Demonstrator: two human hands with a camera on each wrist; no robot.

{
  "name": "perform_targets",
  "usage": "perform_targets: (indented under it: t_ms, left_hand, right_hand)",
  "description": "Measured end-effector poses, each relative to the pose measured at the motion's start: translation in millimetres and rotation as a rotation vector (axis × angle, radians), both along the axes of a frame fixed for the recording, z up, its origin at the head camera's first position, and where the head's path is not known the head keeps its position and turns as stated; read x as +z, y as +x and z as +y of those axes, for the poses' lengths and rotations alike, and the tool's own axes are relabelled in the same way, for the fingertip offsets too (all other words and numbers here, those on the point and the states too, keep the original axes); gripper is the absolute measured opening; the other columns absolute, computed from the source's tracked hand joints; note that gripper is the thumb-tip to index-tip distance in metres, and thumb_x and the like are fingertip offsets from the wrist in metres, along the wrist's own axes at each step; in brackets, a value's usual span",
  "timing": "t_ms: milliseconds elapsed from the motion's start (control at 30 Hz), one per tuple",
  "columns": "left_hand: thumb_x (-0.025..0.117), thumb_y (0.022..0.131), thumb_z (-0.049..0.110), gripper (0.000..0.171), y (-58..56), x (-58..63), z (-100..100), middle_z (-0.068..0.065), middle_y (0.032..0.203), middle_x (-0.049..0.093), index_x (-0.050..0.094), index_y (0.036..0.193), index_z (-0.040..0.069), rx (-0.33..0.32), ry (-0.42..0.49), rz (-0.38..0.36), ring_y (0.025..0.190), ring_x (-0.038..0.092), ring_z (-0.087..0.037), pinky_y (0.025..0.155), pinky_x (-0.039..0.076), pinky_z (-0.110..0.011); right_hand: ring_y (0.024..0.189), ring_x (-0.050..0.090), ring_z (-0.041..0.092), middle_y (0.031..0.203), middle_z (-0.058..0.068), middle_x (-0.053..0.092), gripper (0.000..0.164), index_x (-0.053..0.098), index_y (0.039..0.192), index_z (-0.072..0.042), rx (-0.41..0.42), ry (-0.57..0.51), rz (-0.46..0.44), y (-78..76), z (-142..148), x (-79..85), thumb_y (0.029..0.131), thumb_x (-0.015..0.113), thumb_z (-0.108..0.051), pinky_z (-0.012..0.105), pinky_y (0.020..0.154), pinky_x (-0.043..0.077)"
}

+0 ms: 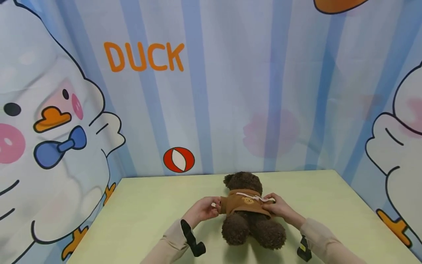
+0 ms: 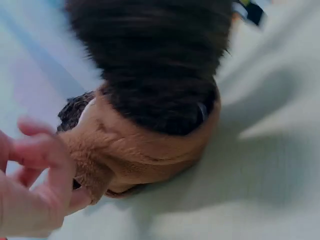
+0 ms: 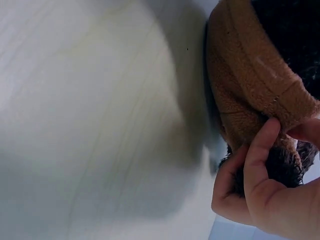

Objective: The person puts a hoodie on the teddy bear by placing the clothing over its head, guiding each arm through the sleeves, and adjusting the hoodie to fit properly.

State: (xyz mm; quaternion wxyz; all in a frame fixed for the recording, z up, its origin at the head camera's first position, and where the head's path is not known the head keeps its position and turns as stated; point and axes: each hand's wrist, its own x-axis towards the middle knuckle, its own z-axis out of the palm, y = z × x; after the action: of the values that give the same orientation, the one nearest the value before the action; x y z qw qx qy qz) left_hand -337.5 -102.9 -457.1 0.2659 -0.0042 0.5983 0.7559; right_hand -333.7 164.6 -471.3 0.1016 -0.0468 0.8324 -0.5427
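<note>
A dark brown plush teddy bear (image 1: 245, 181) lies face up on the table, its head away from me and its legs toward me. It wears a brown hoodie (image 1: 242, 202) with a white drawstring (image 1: 252, 197) and a small bear emblem on the front. My left hand (image 1: 205, 209) pinches the sleeve end (image 2: 90, 187) on the bear's left-hand side in the head view. On the other side, my right hand (image 1: 278, 206) pinches the hoodie's fabric beside the arm, with thumb and fingers bent around it (image 3: 265, 165). The plush's furry arm shows between those fingers.
The pale yellow table (image 1: 158, 220) runs back to a striped blue curtain (image 1: 227, 91) printed with cartoon ducks. Black straps (image 1: 191, 238) hang from both wrists close to the table surface.
</note>
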Motion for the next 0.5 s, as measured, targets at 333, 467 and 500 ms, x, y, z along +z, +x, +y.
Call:
perform_targets:
  t_ms: [333, 467, 500]
  left_hand:
    - [0.046, 0.092, 0.009, 0.004, -65.8, -92.3, -6, 0.009, 0.056, 0.041, 0.049, 0.092, 0.011, 0.053, -0.061, -0.124, 0.047, 0.028, 0.002, 0.042, 0.019, -0.013]
    - [0.047, 0.092, 0.010, 0.016, -3.2, -5.9, 9, 0.007, 0.055, 0.045, 0.055, 0.080, 0.005, 0.060, -0.261, -0.074, 0.046, 0.029, 0.001, 0.045, 0.022, -0.012]
    - [0.047, 0.092, 0.010, 0.014, 4.4, 6.9, 11, 0.006, 0.055, 0.045, 0.053, 0.080, 0.003, 0.048, -0.278, -0.080, 0.046, 0.029, 0.000, 0.045, 0.023, -0.012]
  right_hand:
    - [0.093, 0.054, 0.027, 0.121, 0.023, 0.041, 0.061, 0.028, 0.127, -0.003, 0.105, -0.064, -0.182, 1.0, 2, 4.2, 0.084, 0.058, -0.034, 0.037, 0.070, 0.049]
    - [0.116, 0.042, 0.038, 0.133, 0.026, 0.029, 0.075, 0.025, 0.133, -0.006, 0.113, 0.003, -0.180, 3.5, -3, 5.7, 0.079, 0.064, -0.040, 0.045, 0.084, 0.043]
    - [0.115, 0.044, 0.037, 0.131, 0.026, 0.031, 0.077, 0.025, 0.133, -0.006, 0.111, 0.015, -0.159, 3.7, -4, 5.8, 0.077, 0.066, -0.039, 0.045, 0.085, 0.041]
